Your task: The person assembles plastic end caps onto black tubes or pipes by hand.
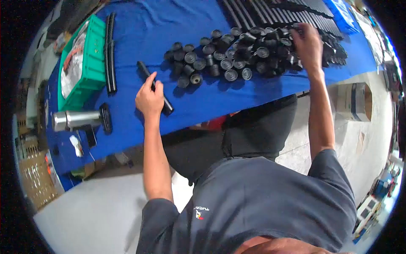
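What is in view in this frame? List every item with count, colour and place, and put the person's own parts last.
black tube: one, black, on the cloth under the left hand
black caps: a heap too many to count, black, middle to right of the cloth
black strips: about two, black, lying beside the green bin
long black bars: a row, black, far edge of the table
green bin: one, green, left end of the table, holding bagged parts
metal flask: one, silver, near left corner
blue cloth: one, blue, covering the table
cardboard box: one, brown, on the floor at right
left hand: resting on the black tube
right hand: reaching into the black caps
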Motion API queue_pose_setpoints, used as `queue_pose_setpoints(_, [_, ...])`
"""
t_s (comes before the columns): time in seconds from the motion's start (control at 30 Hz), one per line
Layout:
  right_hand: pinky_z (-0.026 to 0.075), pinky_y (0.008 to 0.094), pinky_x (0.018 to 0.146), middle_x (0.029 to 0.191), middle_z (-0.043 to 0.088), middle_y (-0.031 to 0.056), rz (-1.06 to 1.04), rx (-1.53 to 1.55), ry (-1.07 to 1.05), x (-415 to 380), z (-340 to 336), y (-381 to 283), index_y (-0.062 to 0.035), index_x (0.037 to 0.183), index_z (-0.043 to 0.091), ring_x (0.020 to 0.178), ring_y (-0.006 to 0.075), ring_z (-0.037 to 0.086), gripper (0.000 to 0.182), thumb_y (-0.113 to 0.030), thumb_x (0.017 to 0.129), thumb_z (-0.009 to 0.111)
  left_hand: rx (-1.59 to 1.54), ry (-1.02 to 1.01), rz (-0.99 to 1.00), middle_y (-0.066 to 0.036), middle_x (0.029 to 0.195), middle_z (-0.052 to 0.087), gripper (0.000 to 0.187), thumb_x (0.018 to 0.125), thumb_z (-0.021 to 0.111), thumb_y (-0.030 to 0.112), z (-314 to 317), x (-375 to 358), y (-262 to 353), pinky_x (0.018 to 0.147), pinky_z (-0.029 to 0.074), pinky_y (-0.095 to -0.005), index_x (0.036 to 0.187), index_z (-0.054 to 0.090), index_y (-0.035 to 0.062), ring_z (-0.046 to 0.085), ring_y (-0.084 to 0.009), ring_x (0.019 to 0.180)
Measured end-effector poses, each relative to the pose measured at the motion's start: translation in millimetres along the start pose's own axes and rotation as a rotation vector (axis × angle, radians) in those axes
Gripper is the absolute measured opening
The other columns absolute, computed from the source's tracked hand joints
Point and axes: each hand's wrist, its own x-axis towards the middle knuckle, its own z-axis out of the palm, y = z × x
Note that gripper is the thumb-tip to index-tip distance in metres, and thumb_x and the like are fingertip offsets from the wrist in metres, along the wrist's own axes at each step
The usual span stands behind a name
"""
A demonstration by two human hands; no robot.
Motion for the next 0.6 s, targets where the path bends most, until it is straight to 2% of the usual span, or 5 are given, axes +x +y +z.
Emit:
queue_pose_setpoints(0.1, [0.055,0.0391,0.081,0.104,0.069,0.0162,0.186,0.23,0.02,-12,-41,-79,-0.0038,0.116,0.064,0.093,0.0292,0.069,0.036,-0.018,0.086,0.079,-0.047,-0.034,-0.053,-0.015,0.099,0.076,0.035,0.089,0.065,0.03,0,-1,-2,0.08,0.055,-0.0417,0.121,0.075,0.0176,0.072,-0.034,0.088])
queue_pose_setpoints(0.13, [0.056,0.0376,0.078,0.105,0.069,0.0149,0.087,0.402,-0.001,-28,-44,-103,-0.0052,0.118,0.064,0.09,0.0268,0.069,0.038,-0.011,0.083,0.08,-0.048,-0.044,-0.068,-0.015,0.1,0.075,0.035,0.089,0.065,0.03,1,4,2,0.081,0.055,-0.0419,0.12,0.075,0.0175,0.072,-0.0344,0.089])
queue_pose_setpoints(0.23, [0.055,0.043,0.09,0.117,0.062,0.0188,-0.229,0.54,-0.298,-90,-31,-168,-0.003,0.127,0.058,0.105,0.0385,0.063,0.055,-0.004,0.077,0.079,-0.043,-0.059,-0.087,-0.016,0.101,0.075,0.034,0.088,0.065,0.028,-5,1,5,0.081,0.055,-0.0427,0.119,0.075,0.0167,0.072,-0.0353,0.091])
queue_pose_setpoints(0.33, [0.056,0.0443,0.085,0.115,0.058,0.0211,-0.197,0.671,-0.581,-145,8,-204,0.0008,0.125,0.057,0.1,0.0396,0.063,0.048,-0.01,0.082,0.076,-0.048,0.006,-0.029,-0.015,0.096,0.075,0.032,0.087,0.066,0.025,-3,0,6,0.078,0.056,-0.044,0.116,0.076,0.0159,0.072,-0.0353,0.087])
queue_pose_setpoints(0.6, [0.056,0.0445,0.081,0.111,0.058,0.0177,-0.122,0.517,-0.464,-134,35,-221,-0.0018,0.121,0.056,0.098,0.038,0.063,0.043,-0.01,0.083,0.074,-0.052,-0.033,-0.063,-0.015,0.097,0.075,0.032,0.087,0.066,0.024,-5,0,7,0.076,0.056,-0.0435,0.115,0.076,0.0156,0.072,-0.0355,0.087])
